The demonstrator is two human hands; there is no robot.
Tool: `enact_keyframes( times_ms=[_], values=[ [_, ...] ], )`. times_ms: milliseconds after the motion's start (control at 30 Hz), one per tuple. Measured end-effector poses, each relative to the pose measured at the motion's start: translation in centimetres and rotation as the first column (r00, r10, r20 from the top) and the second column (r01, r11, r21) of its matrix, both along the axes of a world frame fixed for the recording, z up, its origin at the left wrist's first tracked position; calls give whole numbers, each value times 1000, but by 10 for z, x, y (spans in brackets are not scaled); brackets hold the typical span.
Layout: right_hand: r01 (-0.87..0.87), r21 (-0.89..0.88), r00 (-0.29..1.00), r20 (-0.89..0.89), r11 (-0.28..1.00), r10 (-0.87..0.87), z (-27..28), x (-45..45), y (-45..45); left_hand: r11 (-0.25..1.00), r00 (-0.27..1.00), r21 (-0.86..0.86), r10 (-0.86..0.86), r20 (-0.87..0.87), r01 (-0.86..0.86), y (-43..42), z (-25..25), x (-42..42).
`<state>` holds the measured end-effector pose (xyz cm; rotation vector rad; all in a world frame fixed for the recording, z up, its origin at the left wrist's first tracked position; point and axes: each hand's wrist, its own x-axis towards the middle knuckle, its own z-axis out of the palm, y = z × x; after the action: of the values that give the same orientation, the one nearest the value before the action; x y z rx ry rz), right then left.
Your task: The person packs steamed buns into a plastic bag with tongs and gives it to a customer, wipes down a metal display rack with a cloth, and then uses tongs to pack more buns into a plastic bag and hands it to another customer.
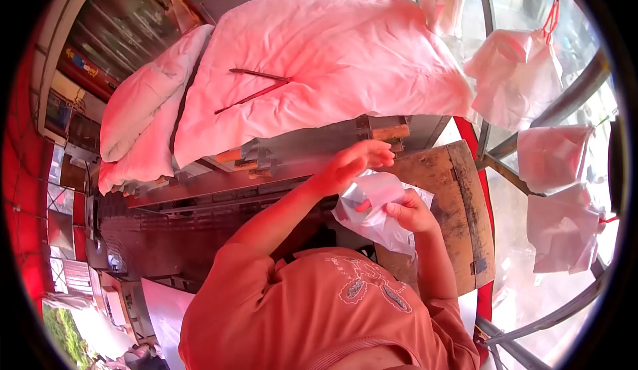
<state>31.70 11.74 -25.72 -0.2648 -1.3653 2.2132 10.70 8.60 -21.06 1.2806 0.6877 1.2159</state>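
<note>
My right hand [413,212] grips a thin white plastic bag [369,222], thumb and fingers closed on its upper part. The bag hangs loose and crumpled in front of my chest. Just beyond it, my left hand [359,163] is raised with its fingers stretched out and nothing visible in them. Its wrist is close to the bag's top edge; whether the two touch, I cannot tell. Both hands are above the near side of a worn wooden box or board [435,190].
A thick quilt [339,44] covers the long counter ahead, with dark tongs [287,80] lying on it. Wooden handles [391,132] stick out below the quilt's edge. On the right, white plastic bags [515,74] hang from a metal frame [565,107].
</note>
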Motion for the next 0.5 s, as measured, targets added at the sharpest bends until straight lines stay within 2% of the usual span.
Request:
enact_keyframes(
  times_ms=[67,100,133,167,233,300,333,433,500],
  values=[
    [133,57,991,23,989,-135,32,-8,40,993,993,-45,-108,50,110,20,9,-11],
    [358,11,930,89,934,-357,55,-17,38,981,987,-134,-128,94,140,12,13,-21],
    [502,204,846,86,841,-526,69,-31,32,973,992,-191,-122,42,127,2,7,-34],
    [485,276,811,214,830,-545,59,-28,39,963,992,-240,-124,-10,118,-4,-2,-47],
    [496,280,828,131,822,-545,45,-56,22,950,995,-302,-92,-42,75,-26,-10,-70],
    [449,344,833,171,825,-525,40,-80,11,948,999,-316,-45,-14,38,-39,-14,-84],
    [468,346,791,246,813,-560,52,-98,-2,956,999,-294,24,42,-11,-48,-13,-91],
    [426,334,817,257,841,-516,54,-150,-16,970,987,-195,127,-101,-145,-69,-23,-132],
    [381,326,843,263,865,-470,55,-179,-23,958,981,-212,186,-56,-194,-86,-25,-160]
  ],
)
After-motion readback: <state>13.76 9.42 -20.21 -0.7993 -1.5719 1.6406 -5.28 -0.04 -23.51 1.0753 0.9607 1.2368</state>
